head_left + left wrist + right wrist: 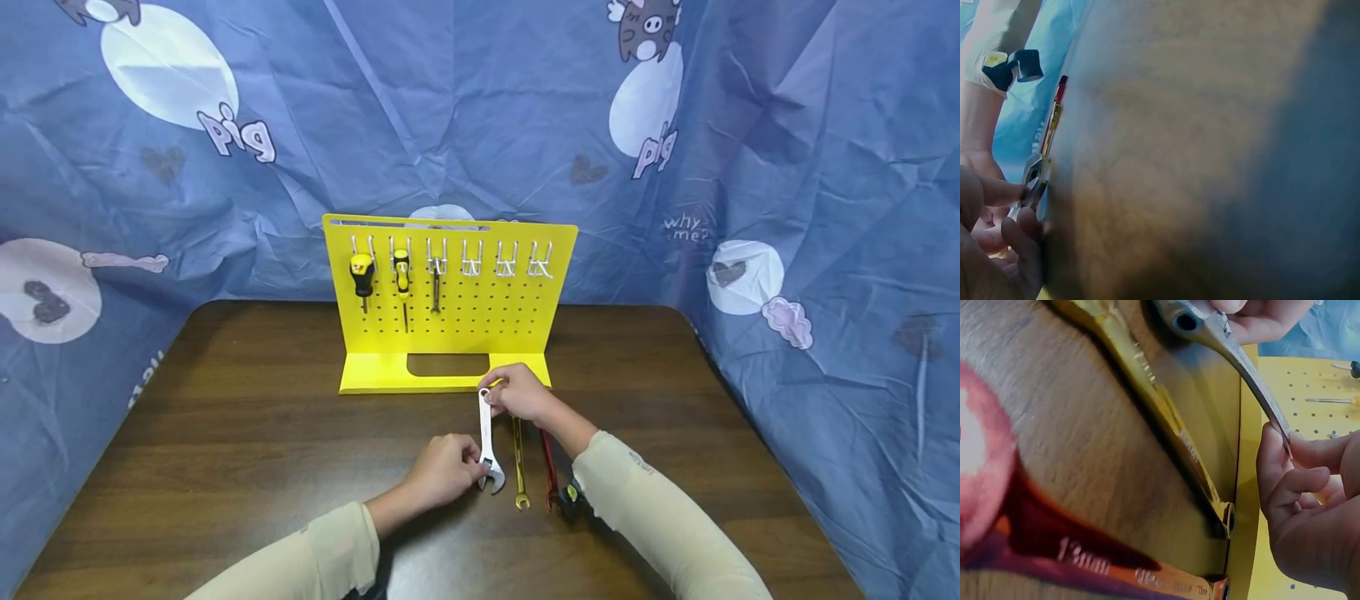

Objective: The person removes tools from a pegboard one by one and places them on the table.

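A silver adjustable wrench is held between both hands above the wooden table. My right hand pinches the end of its handle, thumb against fingers, as the right wrist view also shows. At the jaw end, my left hand grips the wrench head with thumb and fingers. Just right of it lies a gold wrench on the table. Beyond that is a red wrench, marked 13mm in the right wrist view, partly under my right forearm.
Behind the hands stands a yellow pegboard with a row of metal hooks. Two yellow-and-black screwdrivers and a small dark wrench hang at its left. Three hooks to the right hold nothing. A blue patterned cloth surrounds the brown table.
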Demonstrator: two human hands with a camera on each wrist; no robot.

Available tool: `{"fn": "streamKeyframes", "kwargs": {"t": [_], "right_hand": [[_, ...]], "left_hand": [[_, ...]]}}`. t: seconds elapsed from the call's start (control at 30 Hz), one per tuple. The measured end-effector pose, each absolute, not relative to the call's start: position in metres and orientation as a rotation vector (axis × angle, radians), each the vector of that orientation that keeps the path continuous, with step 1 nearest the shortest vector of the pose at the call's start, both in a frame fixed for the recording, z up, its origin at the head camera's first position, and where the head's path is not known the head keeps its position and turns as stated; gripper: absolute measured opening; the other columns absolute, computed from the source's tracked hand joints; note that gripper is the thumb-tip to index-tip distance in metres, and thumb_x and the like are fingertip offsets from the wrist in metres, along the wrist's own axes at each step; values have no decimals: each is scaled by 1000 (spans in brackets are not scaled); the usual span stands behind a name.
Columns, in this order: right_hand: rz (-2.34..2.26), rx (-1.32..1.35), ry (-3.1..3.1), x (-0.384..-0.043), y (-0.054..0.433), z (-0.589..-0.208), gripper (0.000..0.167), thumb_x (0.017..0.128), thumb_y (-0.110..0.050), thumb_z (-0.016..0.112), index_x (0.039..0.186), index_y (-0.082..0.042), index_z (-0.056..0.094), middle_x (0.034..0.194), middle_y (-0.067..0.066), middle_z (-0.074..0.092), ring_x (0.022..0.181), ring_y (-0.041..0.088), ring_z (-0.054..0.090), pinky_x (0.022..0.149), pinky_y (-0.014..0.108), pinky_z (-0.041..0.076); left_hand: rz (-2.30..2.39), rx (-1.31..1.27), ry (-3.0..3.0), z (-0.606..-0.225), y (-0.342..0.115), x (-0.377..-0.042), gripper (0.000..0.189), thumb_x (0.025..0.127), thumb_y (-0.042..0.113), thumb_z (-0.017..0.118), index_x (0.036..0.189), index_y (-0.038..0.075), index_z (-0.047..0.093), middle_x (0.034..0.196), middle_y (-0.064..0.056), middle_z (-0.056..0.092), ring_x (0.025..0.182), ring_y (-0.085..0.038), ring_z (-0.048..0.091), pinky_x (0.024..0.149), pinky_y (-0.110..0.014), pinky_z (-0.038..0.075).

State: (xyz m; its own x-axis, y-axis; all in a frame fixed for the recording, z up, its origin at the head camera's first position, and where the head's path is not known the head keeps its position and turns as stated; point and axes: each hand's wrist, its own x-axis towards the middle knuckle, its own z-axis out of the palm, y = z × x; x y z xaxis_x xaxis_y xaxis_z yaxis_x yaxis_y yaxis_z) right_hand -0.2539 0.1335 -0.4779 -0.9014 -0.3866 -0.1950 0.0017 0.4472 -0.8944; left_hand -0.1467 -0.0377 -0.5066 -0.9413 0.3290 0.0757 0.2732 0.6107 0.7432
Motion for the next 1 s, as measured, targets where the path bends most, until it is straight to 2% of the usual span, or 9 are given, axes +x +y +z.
{"fn": "streamKeyframes", "kwargs": {"t": [0.1,0.17,0.23,0.33,0.63,0.9,1.0], "right_hand": [[-1305,-423,2461,-252,133,-479,19,92,4,62,107,7,72,74,6,69,64,17,67,58,27,55],[-1168,-499,2563,-251,132,-479,20,93,-1,63,109,4,73,71,2,67,59,15,62,52,24,47],[-1043,-552,2638,-250,131,-477,21,94,-6,63,110,2,74,70,0,64,56,13,55,49,23,39],[-921,-587,2696,-249,130,-474,23,95,-8,62,111,0,75,72,0,62,54,12,47,49,23,35],[-760,-587,2713,-247,129,-478,28,89,-3,57,111,-1,75,66,0,57,50,12,43,46,24,32],[-558,-628,2770,-244,126,-483,29,84,-1,61,110,-3,76,90,4,70,70,18,57,59,27,44],[-490,-655,2805,-243,125,-483,29,83,-1,63,108,-4,76,91,3,70,72,18,57,59,28,45]], "left_hand": [[1228,511,2778,-506,-37,-148,17,84,16,80,73,12,68,62,11,59,56,-5,49,53,-24,41],[1209,507,2785,-506,-37,-148,18,83,17,81,72,12,67,62,11,59,56,-6,49,53,-25,41],[1196,503,2788,-505,-37,-148,19,83,17,81,72,13,67,62,11,58,57,-6,49,54,-25,40],[1190,498,2782,-506,-37,-148,18,83,18,82,72,13,67,62,11,57,57,-6,49,54,-25,40],[1191,509,2795,-507,-38,-148,18,81,17,83,75,12,66,64,9,57,57,-6,49,55,-25,41],[1177,498,2811,-508,-36,-146,19,80,19,84,77,13,67,67,9,58,60,-5,50,57,-25,43],[1179,504,2813,-508,-36,-146,19,79,19,85,78,12,68,67,9,58,60,-5,50,57,-25,43]]}}
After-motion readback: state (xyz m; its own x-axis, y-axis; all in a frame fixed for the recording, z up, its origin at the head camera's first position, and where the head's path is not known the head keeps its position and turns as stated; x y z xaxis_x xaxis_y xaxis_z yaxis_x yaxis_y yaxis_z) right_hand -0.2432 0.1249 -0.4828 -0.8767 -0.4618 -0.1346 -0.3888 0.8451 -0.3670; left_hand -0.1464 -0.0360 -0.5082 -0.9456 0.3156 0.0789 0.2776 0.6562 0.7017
